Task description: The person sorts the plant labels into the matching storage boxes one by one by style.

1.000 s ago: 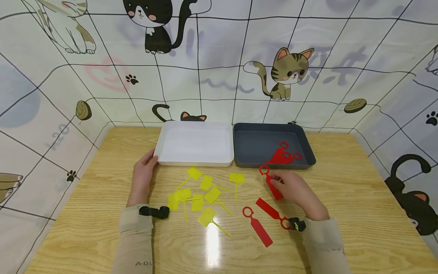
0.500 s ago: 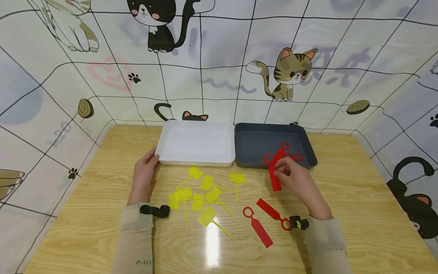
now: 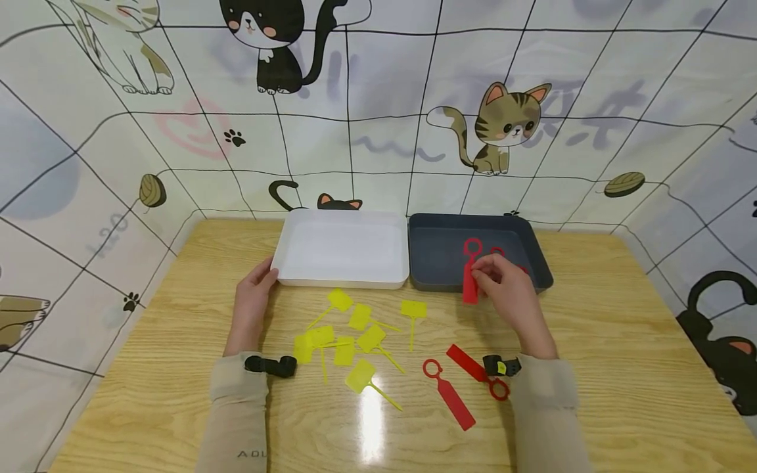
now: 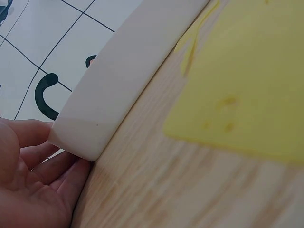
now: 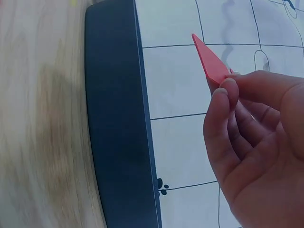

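Got a red ring-top tag (image 3: 470, 282) pinched between thumb and fingertips in the right-hand grip (image 3: 510, 289), so pretty narrow on that side. Hanging over the front wall of the dark gray tray (image 3: 437, 246), with the ring above the inside and the flat end poking just past the front edge. From the right wrist camera, showing at a steep slant and apart from the tray rim.

Can also spot a few red rings (image 3: 497, 249) over in that same tray, mostly blocked by the grip. Can't tell how many from here.

As for the left-hand grip (image 3: 251, 295), closed on the front left corner of the white tray (image 3: 343, 249), with the thumb at the corner and the fingers along the side. Parked right beside the dark gray tray too, at its left. Can't tell about actual contact between the two.

Scattered across the wooden tabletop (image 3: 148, 394) in front of the white tray: eight yellow T-shaped plant labels (image 3: 361, 376), some overlapping, one off to the right by the meeting point of the trays. In the left wrist view, looming huge right near the lens.

Lying farther right: two loose red tags (image 3: 455, 402), one with the ring at the upper left, the other with the ring at the lower right, partly hidden behind the right wrist strap (image 3: 501, 366).

Wearing beige sleeves (image 3: 239, 407). Backed by a cat-print grid sheet (image 3: 378, 144).
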{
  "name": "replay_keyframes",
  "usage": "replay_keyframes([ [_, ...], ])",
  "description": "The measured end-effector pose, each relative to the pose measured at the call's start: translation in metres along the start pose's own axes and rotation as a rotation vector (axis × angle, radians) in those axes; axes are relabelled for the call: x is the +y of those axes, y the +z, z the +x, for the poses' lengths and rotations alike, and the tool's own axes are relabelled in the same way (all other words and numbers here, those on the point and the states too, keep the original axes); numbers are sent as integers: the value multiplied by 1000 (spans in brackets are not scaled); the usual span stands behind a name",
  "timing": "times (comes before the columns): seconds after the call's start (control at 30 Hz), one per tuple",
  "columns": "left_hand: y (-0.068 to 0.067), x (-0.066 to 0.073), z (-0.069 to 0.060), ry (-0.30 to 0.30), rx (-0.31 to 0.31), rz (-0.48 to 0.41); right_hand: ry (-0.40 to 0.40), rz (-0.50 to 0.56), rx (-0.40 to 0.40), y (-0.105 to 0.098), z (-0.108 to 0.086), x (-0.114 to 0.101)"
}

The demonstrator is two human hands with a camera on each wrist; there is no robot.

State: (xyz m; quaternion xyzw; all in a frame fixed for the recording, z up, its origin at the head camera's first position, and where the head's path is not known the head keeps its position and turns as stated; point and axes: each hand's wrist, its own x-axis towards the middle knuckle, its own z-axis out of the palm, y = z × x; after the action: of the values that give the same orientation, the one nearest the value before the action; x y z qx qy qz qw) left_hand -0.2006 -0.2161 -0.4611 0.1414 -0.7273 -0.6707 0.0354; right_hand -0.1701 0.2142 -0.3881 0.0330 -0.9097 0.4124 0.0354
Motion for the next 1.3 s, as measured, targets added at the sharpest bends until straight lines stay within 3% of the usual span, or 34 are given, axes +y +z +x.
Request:
replay_keyframes([
  [0.27, 0, 0, 0, 0, 10, 13, 38, 74, 52, 4, 8, 6],
  [0.67, -1, -2, 0, -19, 16, 35, 63, 121, 209, 5, 10, 10],
  [1.07, 0, 0, 0, -45, 11, 31, 102, 235, 244, 12, 13, 15],
  [1.3, 0, 0, 0, -45, 7, 42, 145, 226, 170, 16, 14, 17],
])
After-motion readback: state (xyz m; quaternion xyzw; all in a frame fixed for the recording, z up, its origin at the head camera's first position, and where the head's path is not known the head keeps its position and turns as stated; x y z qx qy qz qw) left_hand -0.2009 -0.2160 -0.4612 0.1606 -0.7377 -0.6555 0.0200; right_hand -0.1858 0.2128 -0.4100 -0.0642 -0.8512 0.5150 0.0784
